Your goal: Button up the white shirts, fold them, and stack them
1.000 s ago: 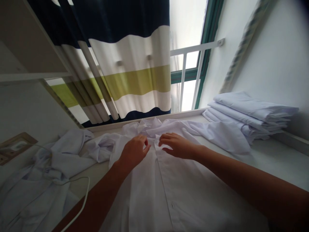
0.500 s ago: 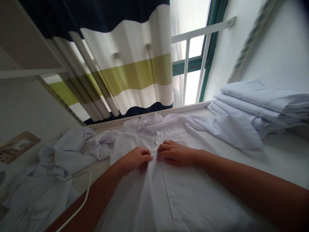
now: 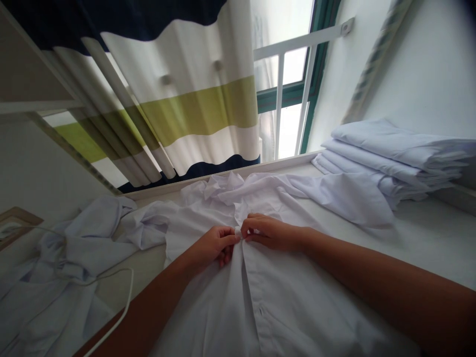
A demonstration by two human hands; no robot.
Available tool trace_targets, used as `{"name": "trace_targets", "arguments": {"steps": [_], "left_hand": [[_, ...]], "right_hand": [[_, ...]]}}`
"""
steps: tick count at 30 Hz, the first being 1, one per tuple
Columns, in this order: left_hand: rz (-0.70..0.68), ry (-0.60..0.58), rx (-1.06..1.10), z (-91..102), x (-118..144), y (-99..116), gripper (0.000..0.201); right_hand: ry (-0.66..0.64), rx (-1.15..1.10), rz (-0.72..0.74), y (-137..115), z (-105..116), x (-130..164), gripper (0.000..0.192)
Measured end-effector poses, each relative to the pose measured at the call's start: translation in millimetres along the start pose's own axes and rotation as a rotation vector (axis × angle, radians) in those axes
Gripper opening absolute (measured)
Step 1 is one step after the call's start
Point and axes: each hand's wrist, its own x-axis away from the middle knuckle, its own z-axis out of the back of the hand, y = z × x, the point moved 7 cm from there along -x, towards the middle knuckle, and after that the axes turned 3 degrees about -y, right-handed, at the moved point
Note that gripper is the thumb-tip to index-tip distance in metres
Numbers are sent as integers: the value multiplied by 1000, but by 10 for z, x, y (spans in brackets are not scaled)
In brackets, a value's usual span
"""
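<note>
A white long-sleeved shirt (image 3: pixel 297 292) with a buttoned front edge lies spread out before me, its sleeves reaching to both sides. My left hand (image 3: pixel 219 243) pinches the front edge near the collar between thumb and fingers. Close against it, my right hand (image 3: pixel 266 230) grips the opposite edge with bent fingers. The two hands meet at the middle of the shirt's opening. Any button between the fingertips is hidden. Lower down the front strip, a buttonhole shows.
Folded white garments (image 3: pixel 394 148) are stacked at the right by the wall. Rumpled white cloth (image 3: pixel 55 292) lies at the left, crossed by a white cable (image 3: pixel 128 292) passing over my left forearm. A striped curtain (image 3: pixel 201 104) and white window rail (image 3: pixel 280 99) stand behind.
My hands have drawn together at the shirt's opening, and the right fingers have curled more. The whole view has shifted slightly, moving the surroundings leftward.
</note>
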Motion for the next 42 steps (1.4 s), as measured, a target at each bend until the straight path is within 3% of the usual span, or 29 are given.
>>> {"name": "trace_targets", "arguments": {"steps": [8, 16, 28, 36, 42], "left_hand": [[-109, 28, 76, 22, 13, -65, 34], [-132, -49, 137, 3, 25, -71, 32], [-50, -133, 244, -94, 32, -80, 33], [-78, -136, 187, -131, 17, -88, 34], [-47, -148, 201, -133, 23, -86, 38]], "right_hand": [[179, 76, 151, -166, 109, 20, 6], [220, 114, 218, -246, 119, -2, 15], [162, 172, 141, -154, 56, -30, 12], [137, 68, 122, -153, 61, -11, 7], [131, 121, 116, -168, 57, 0, 8]]}}
